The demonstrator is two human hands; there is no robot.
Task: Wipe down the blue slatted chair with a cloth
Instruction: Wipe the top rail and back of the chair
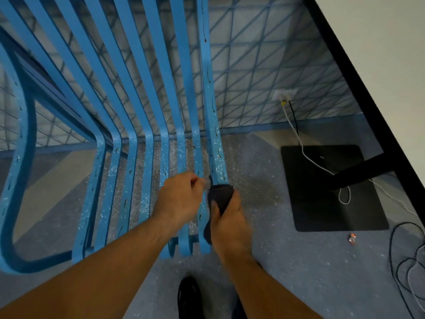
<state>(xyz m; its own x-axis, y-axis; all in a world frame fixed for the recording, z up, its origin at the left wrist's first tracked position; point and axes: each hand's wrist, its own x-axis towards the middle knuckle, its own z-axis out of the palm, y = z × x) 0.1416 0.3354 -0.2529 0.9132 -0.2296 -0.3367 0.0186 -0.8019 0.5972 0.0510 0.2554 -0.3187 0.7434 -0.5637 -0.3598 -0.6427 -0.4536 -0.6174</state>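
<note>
Floor (pixel 287 272) is grey-blue speckled vinyl, blue baseboard along a wall (pixel 264 65) printed with a blue diagonal grid. White tabletop (pixel 379 42) with a black edge cuts across the top right.

Blue slatted chair (pixel 147 125) fills the left and centre. Slats run down the back, bend, then come toward me as the seat. White specks and dark drip marks on the slats, heaviest around the bend and on the rightmost slat.

My right hand (pixel 227 224) is clenched around a dark cloth (pixel 219 199), thumb on top. The bunched end is pressed on the rightmost seat slat, just below the bend; a tail of it hangs down under my palm, beside the slat's front end. My left hand (pixel 179 201) is loosely curled over the neighbouring slats, fingertips pinched near the cloth's top edge. Can't tell if they actually grip the cloth or the slat, that bit is blurred.

Right of the chair: black table base plate (pixel 322 203) on the floor, well apart from the slats. Wall socket (pixel 285 94) above it with a white cable (pixel 305 155) and a black one plugged in. Small orange wrapper (pixel 351 238) near the plate's front corner, more loose cables (pixel 404 261) at the far right edge. My black shoe (pixel 189 295) is at the bottom, between my forearms.

Nothing sits between the cloth and the slat.
</note>
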